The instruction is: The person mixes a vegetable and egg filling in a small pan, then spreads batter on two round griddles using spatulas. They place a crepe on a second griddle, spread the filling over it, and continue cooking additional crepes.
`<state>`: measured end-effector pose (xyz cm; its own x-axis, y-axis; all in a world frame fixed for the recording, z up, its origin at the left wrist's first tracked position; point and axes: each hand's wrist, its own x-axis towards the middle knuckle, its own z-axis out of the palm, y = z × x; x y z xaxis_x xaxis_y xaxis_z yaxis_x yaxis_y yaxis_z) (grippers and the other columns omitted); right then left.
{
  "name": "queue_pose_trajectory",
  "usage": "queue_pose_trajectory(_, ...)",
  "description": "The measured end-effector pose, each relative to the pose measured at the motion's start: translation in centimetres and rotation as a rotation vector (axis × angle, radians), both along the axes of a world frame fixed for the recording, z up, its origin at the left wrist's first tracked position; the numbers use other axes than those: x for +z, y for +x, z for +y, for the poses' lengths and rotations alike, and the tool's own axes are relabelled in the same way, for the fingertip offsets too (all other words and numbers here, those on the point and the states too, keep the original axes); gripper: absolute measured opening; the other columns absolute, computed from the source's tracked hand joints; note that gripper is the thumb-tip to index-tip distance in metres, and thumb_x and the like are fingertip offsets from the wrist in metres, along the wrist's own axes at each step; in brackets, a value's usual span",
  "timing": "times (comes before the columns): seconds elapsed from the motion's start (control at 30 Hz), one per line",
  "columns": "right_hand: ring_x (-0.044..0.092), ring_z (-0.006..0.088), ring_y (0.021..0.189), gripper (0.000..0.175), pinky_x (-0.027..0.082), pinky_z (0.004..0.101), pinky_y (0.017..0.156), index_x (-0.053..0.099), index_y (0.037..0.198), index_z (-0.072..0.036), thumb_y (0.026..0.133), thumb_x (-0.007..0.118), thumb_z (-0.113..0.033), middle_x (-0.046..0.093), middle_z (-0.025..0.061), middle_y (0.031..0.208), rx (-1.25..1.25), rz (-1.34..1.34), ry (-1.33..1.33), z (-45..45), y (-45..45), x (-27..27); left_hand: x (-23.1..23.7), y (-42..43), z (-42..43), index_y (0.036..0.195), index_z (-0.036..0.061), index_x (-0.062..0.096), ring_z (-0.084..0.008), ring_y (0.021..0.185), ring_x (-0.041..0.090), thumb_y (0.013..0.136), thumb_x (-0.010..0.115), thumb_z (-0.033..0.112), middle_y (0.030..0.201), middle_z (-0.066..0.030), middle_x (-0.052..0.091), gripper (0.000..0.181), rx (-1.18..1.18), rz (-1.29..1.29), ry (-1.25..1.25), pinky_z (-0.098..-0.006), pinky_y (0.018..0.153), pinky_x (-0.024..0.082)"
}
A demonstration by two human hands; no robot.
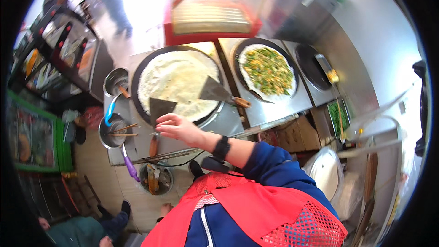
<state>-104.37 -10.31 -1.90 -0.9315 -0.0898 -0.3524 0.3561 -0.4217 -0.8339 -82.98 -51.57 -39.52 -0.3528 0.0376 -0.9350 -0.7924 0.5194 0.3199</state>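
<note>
My right hand [176, 129] hovers over a metal spatula [160, 109] with a wooden handle, its fingers spread and nothing gripped. That spatula's blade lies on the near left edge of a large pale crepe [175, 79] on a round dark griddle [135, 85]. A second wide spatula [215, 90] rests across the crepe's right side, its wooden handle pointing right. On the griddle to the right [242, 43] lies a smaller flatbread covered in chopped greens and yellow bits [269, 70]. My left hand [166, 209] hangs low beside my red vest, mostly hidden.
Two metal pots [116, 81] [111, 137] stand at the counter's left edge; the lower one's purple handle [130, 168] juts out. A third griddle [310, 67], a tray of chopped greens [337, 116] and a bin [156, 180] are around. A person in green [79, 231] is at lower left.
</note>
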Motion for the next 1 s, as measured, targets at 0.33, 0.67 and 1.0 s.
queue_pose_trajectory(0.33, 0.068, 0.0244, 0.086, 0.019, 0.058, 0.0328, 0.076, 0.055, 0.109, 0.002, 0.094, 0.06, -0.007, 0.066, 0.0173, 0.101, -1.476, -0.101, 0.163, 20.6, 43.6, -1.8, 3.1, -16.5, 12.1, 0.101, 0.0016, 0.058, -0.0186, 0.057, 0.056, 0.096, 0.052, 0.022, 0.08, -0.0071, 0.061, 0.022, -0.381, 0.115, 0.389, -0.0326, 0.043, 0.039)
queue_pose_trajectory(0.67, 0.056, 0.0362, 0.103, 0.029, 0.046, 0.0438, 0.089, 0.063, 0.097, -0.005, 0.074, 0.076, -0.017, 0.058, 0.0159, 0.11, -1.077, -0.641, 1.607, 14.5, 70.1, -5.0, 13.2, -5.4, 31.3, 0.106, 0.0036, 0.062, -0.0101, 0.06, 0.053, 0.096, 0.053, 0.027, 0.075, -0.0007, 0.059, 0.027, -0.973, 0.107, 0.169, -0.0251, 0.045, 0.035)
queue_pose_trajectory(1.0, 0.057, 0.0335, 0.098, 0.038, 0.048, 0.0419, 0.084, 0.064, 0.096, -0.006, 0.066, 0.08, -0.023, 0.056, 0.0147, 0.105, -0.806, -0.508, 1.64, 15.5, 72.2, -2.1, 28.8, 9.9, 52.5, 0.126, 0.0008, 0.056, -0.015, 0.095, 0.063, 0.097, 0.056, 0.017, 0.112, -0.0092, 0.065, 0.033, -1.196, 0.239, 0.575, -0.0282, 0.081, 0.05)
